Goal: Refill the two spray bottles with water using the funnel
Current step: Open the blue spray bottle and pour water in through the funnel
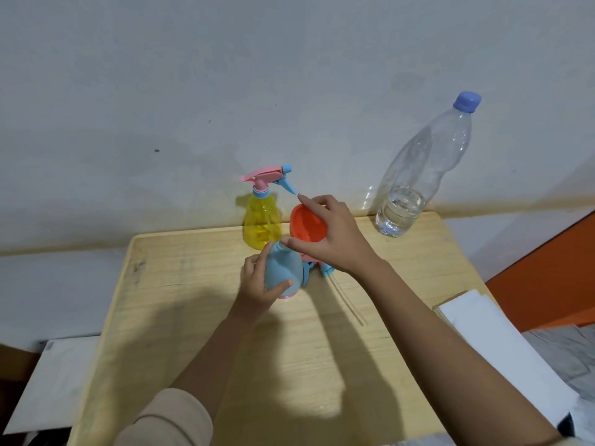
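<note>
At table [193,300] centre, blue spray bottle [283,268] gripped in left hand [256,286], orange funnel [307,225] pinched in right hand [331,241].

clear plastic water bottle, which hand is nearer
Right. The right hand, holding the orange funnel, is left of the water bottle; the left hand, gripping the blue spray bottle, is farther left.

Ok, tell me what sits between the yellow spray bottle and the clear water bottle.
The orange funnel, gripped by the right hand, lies between the yellow spray bottle and the water bottle, as the head view shows.
</note>
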`<state>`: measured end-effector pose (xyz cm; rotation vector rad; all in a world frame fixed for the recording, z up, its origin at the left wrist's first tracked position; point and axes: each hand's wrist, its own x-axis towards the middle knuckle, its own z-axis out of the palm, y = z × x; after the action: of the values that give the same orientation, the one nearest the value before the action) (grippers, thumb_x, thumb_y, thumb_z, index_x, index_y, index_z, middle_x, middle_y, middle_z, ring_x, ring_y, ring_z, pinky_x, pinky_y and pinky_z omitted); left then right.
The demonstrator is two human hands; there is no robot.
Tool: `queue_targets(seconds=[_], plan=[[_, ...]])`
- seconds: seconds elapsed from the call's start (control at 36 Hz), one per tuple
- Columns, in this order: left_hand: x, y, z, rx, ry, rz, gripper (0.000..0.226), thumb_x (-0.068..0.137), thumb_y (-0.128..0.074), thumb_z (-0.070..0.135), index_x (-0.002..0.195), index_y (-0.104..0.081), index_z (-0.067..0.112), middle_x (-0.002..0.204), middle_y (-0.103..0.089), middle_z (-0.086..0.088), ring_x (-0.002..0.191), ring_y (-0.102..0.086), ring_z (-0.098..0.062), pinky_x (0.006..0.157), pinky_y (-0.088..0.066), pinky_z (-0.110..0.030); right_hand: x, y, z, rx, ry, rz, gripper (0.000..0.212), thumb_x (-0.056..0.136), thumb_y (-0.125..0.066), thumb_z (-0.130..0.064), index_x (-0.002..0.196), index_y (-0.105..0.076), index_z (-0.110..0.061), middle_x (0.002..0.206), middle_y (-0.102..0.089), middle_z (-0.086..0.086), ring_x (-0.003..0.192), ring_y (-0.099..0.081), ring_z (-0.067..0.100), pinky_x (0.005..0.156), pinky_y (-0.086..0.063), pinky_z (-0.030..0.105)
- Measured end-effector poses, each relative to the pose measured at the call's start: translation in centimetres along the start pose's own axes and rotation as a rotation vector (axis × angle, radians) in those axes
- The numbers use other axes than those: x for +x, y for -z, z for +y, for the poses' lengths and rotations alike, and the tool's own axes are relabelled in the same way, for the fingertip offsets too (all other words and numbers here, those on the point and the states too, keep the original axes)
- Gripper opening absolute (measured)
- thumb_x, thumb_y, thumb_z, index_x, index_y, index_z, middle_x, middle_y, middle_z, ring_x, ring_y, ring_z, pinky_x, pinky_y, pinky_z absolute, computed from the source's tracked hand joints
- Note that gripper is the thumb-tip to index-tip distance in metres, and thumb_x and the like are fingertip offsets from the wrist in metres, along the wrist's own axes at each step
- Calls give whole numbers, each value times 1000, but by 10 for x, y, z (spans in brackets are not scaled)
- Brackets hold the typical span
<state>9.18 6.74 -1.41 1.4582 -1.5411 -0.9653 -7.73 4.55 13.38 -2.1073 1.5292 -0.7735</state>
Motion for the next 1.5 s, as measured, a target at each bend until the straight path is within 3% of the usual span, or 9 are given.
queue_targets(seconds=[0.14,0.36,0.61,0.86,1.06,1.14,1.25,1.33,1.5], plan=[[2,-1,-4,-16,26,3,89,61,-65,57,139,-39,22,119,-42,4,118,-47,-18,100,-44,-46,10,-3,-15,-124,78,-24,79,73,-66,-62,140,-40,-29,132,-43,-1,118,-37,20,96,-39,33],[0,-4,-8,-116,61,18,81,64,-71,49,136,-43,25,121,-48,4,119,-50,-18,99,-46,-48,15,-24,-15,-256,72,-157,80,77,-57,-67,143,-33,-29,138,-39,1,123,-36,24,100,-40,38],[-5,-4,0,-155,91,47,68,64,-71,43,126,-42,39,122,-57,14,112,-55,-5,94,-51,-41,10,-39,-12,-216,93,-75,72,86,-48,-62,145,-30,-25,144,-36,-1,133,-29,20,98,-44,37],[-7,-10,-2,65,37,143,85,63,-68,63,127,-49,11,105,-50,-7,104,-50,-23,78,-54,-50,10,-37,-9,-113,110,-49,71,83,-55,-60,138,-36,-20,139,-38,0,129,-32,18,88,-45,33],[-22,-24,39,-11,14,332,102,57,-47,89,120,-51,9,98,-51,19,90,-55,9,71,-44,-6,9,-37,-3,-80,121,-75,77,80,-53,-66,140,-32,-22,140,-34,1,131,-29,20,95,-47,39],[-30,-33,45,37,59,382,106,61,-44,88,128,-49,6,112,-56,5,94,-52,2,80,-47,-13,10,-35,0,-59,113,-131,86,78,-50,-71,145,-22,-26,151,-24,1,143,-13,24,109,-34,46],[-46,-54,51,156,118,588,80,73,-52,60,124,-49,-2,120,-55,-18,109,-51,-27,89,-45,-36,1,-16,7,45,129,-67,81,80,-53,-66,145,-23,-27,153,-21,-3,145,-11,20,108,-32,42],[-58,-76,63,178,51,687,58,78,-55,43,114,-52,-3,111,-55,-17,104,-49,-21,87,-46,-41,-11,8,28,110,141,2,64,86,-56,-53,138,-36,-22,144,-34,-2,135,-29,13,101,-34,28],[-28,-116,119,40,-111,516,33,81,-57,31,107,-59,10,103,-57,2,97,-53,-1,87,-44,-16,-30,50,105,107,25,114,39,86,-64,-24,120,-53,-9,121,-51,4,115,-50,19,87,-32,14]])
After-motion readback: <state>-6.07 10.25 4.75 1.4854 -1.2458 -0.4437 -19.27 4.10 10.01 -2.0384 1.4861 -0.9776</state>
